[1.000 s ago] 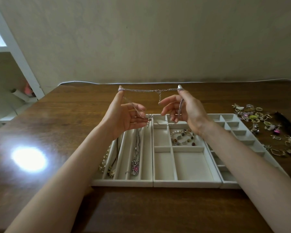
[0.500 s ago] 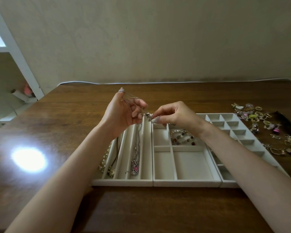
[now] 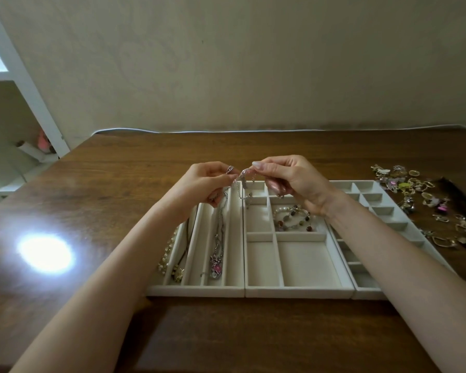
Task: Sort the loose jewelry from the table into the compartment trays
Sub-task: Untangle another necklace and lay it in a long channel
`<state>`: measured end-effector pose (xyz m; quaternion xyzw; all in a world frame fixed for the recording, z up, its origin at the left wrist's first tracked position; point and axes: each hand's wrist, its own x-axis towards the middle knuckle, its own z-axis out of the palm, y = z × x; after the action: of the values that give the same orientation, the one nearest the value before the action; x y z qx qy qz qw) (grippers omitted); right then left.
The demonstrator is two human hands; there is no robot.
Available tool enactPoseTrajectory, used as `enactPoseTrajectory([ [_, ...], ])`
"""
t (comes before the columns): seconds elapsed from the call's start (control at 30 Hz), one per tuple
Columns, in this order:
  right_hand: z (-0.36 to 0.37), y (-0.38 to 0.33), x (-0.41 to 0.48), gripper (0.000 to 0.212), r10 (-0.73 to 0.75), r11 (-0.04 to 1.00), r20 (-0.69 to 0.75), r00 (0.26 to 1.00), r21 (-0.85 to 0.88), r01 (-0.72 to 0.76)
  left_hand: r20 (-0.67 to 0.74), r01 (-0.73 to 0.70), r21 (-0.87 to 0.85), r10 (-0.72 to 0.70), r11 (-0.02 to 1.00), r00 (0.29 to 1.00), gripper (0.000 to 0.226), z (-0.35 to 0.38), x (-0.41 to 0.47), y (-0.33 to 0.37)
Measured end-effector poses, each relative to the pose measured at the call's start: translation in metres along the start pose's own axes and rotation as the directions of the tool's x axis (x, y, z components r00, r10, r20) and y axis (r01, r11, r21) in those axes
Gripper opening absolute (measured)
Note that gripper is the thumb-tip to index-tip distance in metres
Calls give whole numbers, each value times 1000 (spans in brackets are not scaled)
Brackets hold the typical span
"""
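Observation:
A thin silver chain (image 3: 240, 184) hangs gathered between my two hands above the far edge of the trays. My left hand (image 3: 203, 185) pinches one part of it and my right hand (image 3: 288, 181) pinches another, fingertips close together. Three cream compartment trays lie side by side: the left tray (image 3: 197, 290) with long slots holds several necklaces, the middle tray (image 3: 299, 292) holds a beaded bracelet (image 3: 293, 219), the right tray (image 3: 390, 214) has small square cells. Loose jewelry (image 3: 420, 200) lies on the table to the right.
The wooden table (image 3: 119, 189) shows a bright light reflection (image 3: 45, 254) at the left. A dark object (image 3: 457, 192) lies past the loose jewelry at the right edge. A white cable (image 3: 226, 131) runs along the table's far edge by the wall.
A second ago the chain was stretched wide between my raised hands. My hands have come together and lowered slightly, and the chain is now bunched between the fingertips.

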<state>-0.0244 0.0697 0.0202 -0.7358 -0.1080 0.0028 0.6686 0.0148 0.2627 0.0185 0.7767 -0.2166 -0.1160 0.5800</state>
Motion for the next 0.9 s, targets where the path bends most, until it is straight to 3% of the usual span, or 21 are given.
enactPoseTrajectory([
  [0.1, 0, -1, -1, 22, -8, 999, 8, 1000, 41, 8, 177, 6, -51, 3, 999, 984, 38, 0, -3, 2],
  [0.2, 0, -2, -2, 24, -24, 998, 2, 1000, 53, 24, 267, 17, -99, 10, 995, 964, 49, -1, -4, 3],
  [0.27, -1, -4, -3, 33, -29, 999, 10, 1000, 46, 28, 226, 9, -132, 21, 991, 974, 47, 0, -2, 2],
  [0.43, -1, -3, 0, 53, -10, 998, 28, 1000, 68, 8, -54, -92, -111, 86, 990, 995, 21, -1, 1, 1],
  [0.7, 0, -3, 0, 59, 2, 999, 15, 1000, 35, -3, -95, 11, -80, -19, 997, 995, 30, 2, 7, -5],
  [0.77, 0, -3, 0, 60, 7, 999, 11, 1000, 32, -7, -87, 49, -264, -75, 963, 993, 34, -1, 9, -3],
  [0.83, 0, -2, 0, 61, 9, 999, 11, 1000, 43, -9, -7, 109, -570, -138, 814, 990, 35, -3, 9, 1],
  [0.9, 0, 0, 2, 64, 8, 999, 13, 1000, 46, -9, 49, 151, -720, -167, 678, 985, 34, -5, 8, 2],
])
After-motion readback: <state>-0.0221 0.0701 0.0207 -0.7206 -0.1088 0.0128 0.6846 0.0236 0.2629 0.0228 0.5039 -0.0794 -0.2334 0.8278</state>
